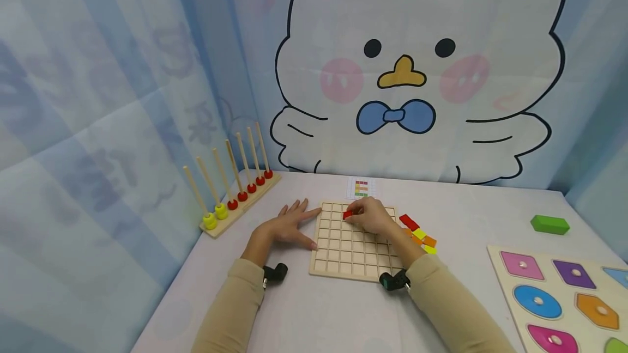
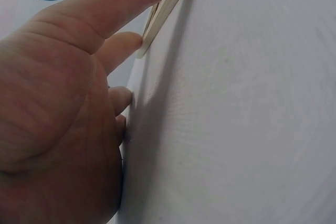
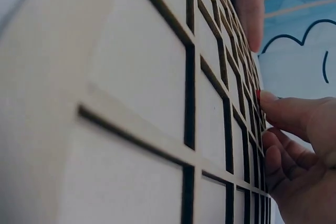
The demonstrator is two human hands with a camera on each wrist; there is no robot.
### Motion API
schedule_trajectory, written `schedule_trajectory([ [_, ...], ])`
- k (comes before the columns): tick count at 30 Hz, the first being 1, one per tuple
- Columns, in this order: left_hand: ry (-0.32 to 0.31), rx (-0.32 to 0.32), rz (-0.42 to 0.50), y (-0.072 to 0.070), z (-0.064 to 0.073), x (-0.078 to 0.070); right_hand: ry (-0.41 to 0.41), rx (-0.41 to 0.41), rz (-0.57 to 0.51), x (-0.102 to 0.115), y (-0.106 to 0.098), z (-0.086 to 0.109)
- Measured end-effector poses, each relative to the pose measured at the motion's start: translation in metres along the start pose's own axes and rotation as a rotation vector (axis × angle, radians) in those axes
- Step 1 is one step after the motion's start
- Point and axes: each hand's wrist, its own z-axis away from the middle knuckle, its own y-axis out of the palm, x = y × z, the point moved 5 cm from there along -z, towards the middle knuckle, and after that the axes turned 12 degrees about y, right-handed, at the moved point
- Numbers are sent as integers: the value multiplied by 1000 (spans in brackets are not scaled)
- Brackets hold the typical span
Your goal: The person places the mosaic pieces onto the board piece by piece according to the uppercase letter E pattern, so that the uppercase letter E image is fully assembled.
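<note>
A wooden grid board [image 1: 343, 257] with rows of square recesses lies on the table. My right hand [image 1: 373, 215] pinches a small red tile [image 1: 347, 214] over the board's far rows; in the right wrist view the thumb and fingers [image 3: 294, 114] are low at the grid. With fingers spread, my left hand [image 1: 289, 225] rests along the board's left edge, thumb and index fingertip at the rim. The left wrist view shows its palm [image 2: 58, 93] beside the wooden edge [image 2: 163, 17]. Behind the board lies a card [image 1: 361, 188] printed with coloured squares.
Loose red, orange and yellow tiles [image 1: 417, 235] lie right of the board, partly behind the right forearm. A bead-peg rack [image 1: 221, 229] stands at the left. Farther right are a green block [image 1: 549, 224] and a knobbed shape puzzle [image 1: 564, 277]. A printed curtain [image 1: 417, 151] hangs behind.
</note>
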Motion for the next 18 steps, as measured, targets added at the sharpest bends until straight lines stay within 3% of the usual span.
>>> schedule_trajectory([
  [11, 2, -3, 3, 0, 0, 0, -23, -19, 91, 4, 2, 0],
  [18, -6, 2, 5, -1, 0, -2, -43, 15, 96, 6, 1, 2],
])
